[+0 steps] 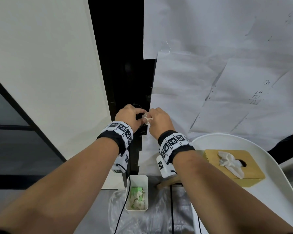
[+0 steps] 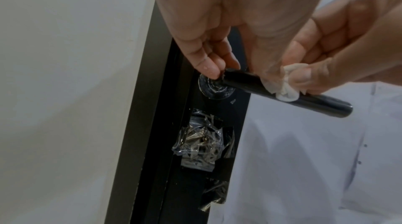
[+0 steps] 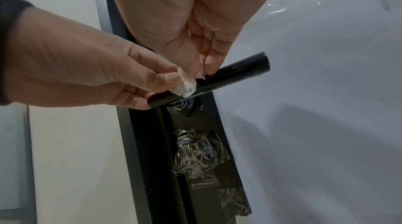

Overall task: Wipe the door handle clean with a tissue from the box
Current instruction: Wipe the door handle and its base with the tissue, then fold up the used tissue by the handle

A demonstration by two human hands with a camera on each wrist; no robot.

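Right hand [image 2: 339, 42] pinches a crumpled tissue [image 2: 284, 88] against the black door handle [image 2: 313, 100]; left hand [image 3: 71, 66] holds the handle's left end; tissue box [image 1: 233, 168] sits right on the tabletop [image 1: 277, 191].

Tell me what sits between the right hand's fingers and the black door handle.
A wadded tissue: the right hand pinches it against the door handle, clearest in the left wrist view.

The door handle [image 2: 282, 93] is crowded by both hands at 12 o'clock; its 4 o'clock end is left free.
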